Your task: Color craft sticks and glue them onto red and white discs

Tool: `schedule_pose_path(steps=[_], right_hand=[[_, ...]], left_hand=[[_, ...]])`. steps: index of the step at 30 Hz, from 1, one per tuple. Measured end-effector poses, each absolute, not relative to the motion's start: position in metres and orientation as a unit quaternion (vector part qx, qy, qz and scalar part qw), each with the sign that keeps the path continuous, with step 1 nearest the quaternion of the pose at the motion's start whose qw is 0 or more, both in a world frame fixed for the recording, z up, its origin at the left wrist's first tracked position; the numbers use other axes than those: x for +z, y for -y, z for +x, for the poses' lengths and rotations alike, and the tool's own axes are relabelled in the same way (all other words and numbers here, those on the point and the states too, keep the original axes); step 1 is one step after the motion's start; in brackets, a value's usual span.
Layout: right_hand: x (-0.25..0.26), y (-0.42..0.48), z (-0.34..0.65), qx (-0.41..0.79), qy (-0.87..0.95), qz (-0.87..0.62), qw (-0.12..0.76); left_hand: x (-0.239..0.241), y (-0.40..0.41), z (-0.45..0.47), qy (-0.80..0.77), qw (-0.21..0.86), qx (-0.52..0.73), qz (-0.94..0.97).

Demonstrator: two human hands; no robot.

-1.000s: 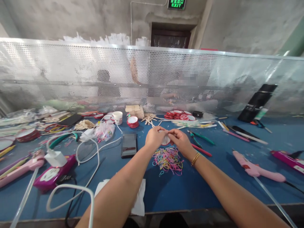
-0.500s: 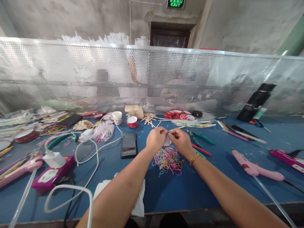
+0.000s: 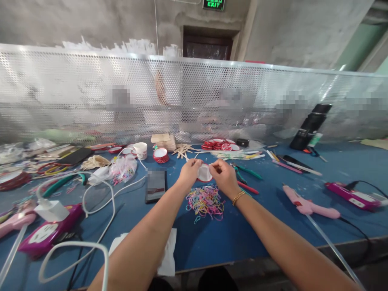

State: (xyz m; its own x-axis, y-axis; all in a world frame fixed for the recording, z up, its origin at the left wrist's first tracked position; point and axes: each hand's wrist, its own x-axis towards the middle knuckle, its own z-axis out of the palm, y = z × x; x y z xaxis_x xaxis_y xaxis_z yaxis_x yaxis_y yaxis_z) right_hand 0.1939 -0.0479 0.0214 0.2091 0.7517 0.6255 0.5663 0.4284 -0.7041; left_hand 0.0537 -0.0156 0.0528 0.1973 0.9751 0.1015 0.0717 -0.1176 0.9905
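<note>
A round white disc with a red rim (image 3: 205,173) is between my two hands, just beyond a loose heap of small colourful plastic loops or pins (image 3: 205,201). My left hand (image 3: 189,171) is closed at the disc's left edge, fingertips against the rim. On the right side, my right hand (image 3: 223,174) pinches at the disc's edge, with a gold bracelet on the wrist. Whatever small thing sits in the right fingertips is too small to make out. Green-handled pliers (image 3: 247,171) and a red stick-like tool (image 3: 248,187) lie beside my right hand.
A phone (image 3: 155,186) and white cable lie left. Pink glue guns (image 3: 309,204) rest on both sides. Behind stand red-rimmed discs (image 3: 160,155), a paper cup (image 3: 140,150), wooden sticks (image 3: 182,151) and a black bottle (image 3: 311,126). A perforated metal screen (image 3: 169,97) borders the table; people are beyond it.
My hands were together with fingertips meeting above the disc; now they are apart at its two sides, and more of its white face shows. The camera has turned slightly right.
</note>
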Motion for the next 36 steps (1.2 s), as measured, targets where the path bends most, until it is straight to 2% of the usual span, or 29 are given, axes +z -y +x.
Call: schedule_pose_path(steps=[4,9,13,21,36], right_hand=[[0.025,0.047,0.198,0.095,0.633,-0.523,0.563],[0.03,0.047,0.203,0.247,0.683,-0.438,0.53],[0.032,0.048,0.206,0.307,0.706,-0.396,0.501],[0.03,0.045,0.21,0.358,0.703,-0.366,0.494],[0.026,0.046,0.206,0.36,0.692,-0.391,0.488]], left_hand=[[0.063,0.025,0.052,-0.452,0.528,0.409,0.591],[0.065,0.019,0.05,-0.463,0.515,0.441,0.572],[0.064,0.014,0.048,-0.462,0.517,0.455,0.558],[0.06,0.017,0.05,-0.474,0.522,0.456,0.543],[0.041,0.012,0.06,-0.491,0.487,0.493,0.527]])
